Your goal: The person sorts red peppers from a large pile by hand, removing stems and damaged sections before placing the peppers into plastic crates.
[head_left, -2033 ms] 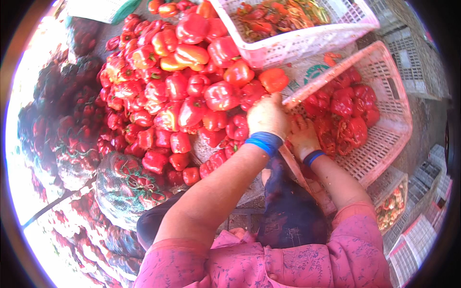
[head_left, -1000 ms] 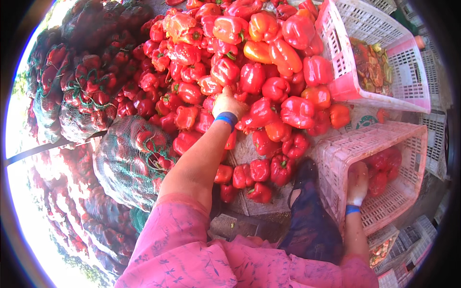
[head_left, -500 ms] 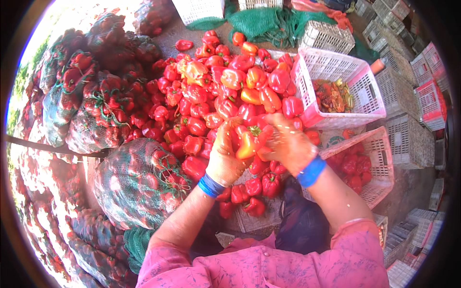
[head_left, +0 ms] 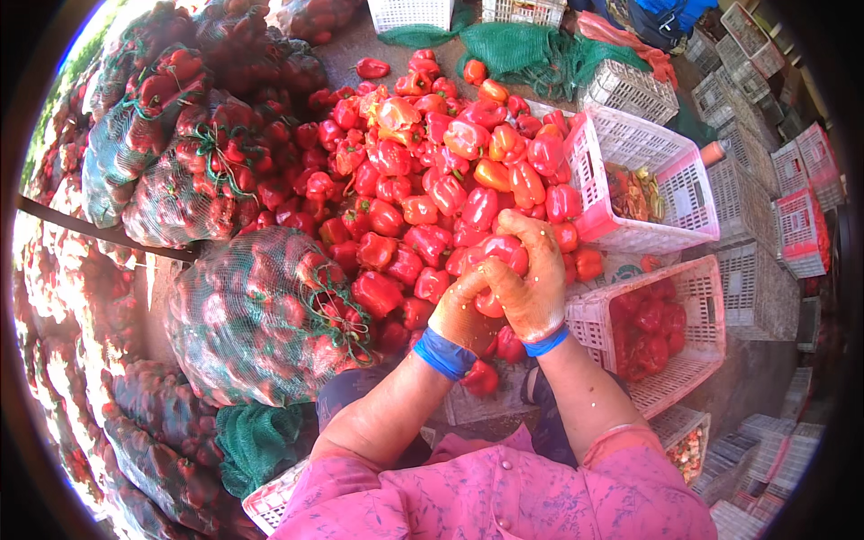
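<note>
My left hand (head_left: 462, 313) and my right hand (head_left: 537, 286) meet over the near edge of a heap of red bell peppers (head_left: 393, 155). Both wear pale, orange-stained gloves with blue bands at the wrists. A glossy red bell pepper (head_left: 507, 251) sits between them, with the fingers of both hands closed about it. Part of it is hidden by the right thumb and fingers. Below my hands, a few loose peppers (head_left: 480, 378) lie close to my legs. Some peppers in the heap are orange, and a few look split or crushed.
Full green net sacks (head_left: 261, 315) of peppers are piled to the left. On the right, one pink-white crate (head_left: 643, 236) holds discoloured scraps and a nearer crate (head_left: 711, 310) holds red peppers. Stacked crates (head_left: 747, 193) stand beyond; green netting (head_left: 517, 54) lies at the back.
My hands have come together, the left moving right. The yellow-orange pepper is no longer seen between them; a red one is there now. The view has shifted slightly.
</note>
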Action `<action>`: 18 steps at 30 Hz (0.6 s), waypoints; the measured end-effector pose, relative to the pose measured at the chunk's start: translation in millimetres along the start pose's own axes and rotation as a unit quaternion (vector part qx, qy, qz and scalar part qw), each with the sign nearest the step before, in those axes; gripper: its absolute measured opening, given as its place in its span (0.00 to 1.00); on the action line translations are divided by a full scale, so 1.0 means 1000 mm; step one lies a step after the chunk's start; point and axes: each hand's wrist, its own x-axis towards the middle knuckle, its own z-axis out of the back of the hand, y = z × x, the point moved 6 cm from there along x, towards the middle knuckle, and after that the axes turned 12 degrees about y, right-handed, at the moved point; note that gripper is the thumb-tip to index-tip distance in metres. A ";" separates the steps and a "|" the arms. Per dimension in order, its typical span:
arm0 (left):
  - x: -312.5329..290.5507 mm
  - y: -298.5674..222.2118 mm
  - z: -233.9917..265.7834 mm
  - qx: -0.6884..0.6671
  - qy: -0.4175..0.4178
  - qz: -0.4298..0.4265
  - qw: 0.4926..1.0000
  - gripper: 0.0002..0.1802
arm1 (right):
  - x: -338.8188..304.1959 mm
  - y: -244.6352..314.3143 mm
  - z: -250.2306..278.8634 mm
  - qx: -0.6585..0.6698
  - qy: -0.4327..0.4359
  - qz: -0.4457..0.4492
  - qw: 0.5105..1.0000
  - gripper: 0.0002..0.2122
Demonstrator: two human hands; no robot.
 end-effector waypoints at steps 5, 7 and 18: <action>0.001 -0.026 0.013 0.102 -0.179 -0.001 0.979 0.30 | 0.021 -0.022 -0.008 0.187 0.087 -0.046 0.977 0.43; 0.003 -0.042 0.004 0.155 -0.140 0.036 0.977 0.32 | 0.025 -0.030 -0.016 0.311 0.132 -0.084 0.937 0.44; 0.001 -0.066 -0.003 0.249 -0.162 -0.017 0.955 0.26 | 0.027 -0.017 -0.035 0.437 0.122 -0.130 0.882 0.34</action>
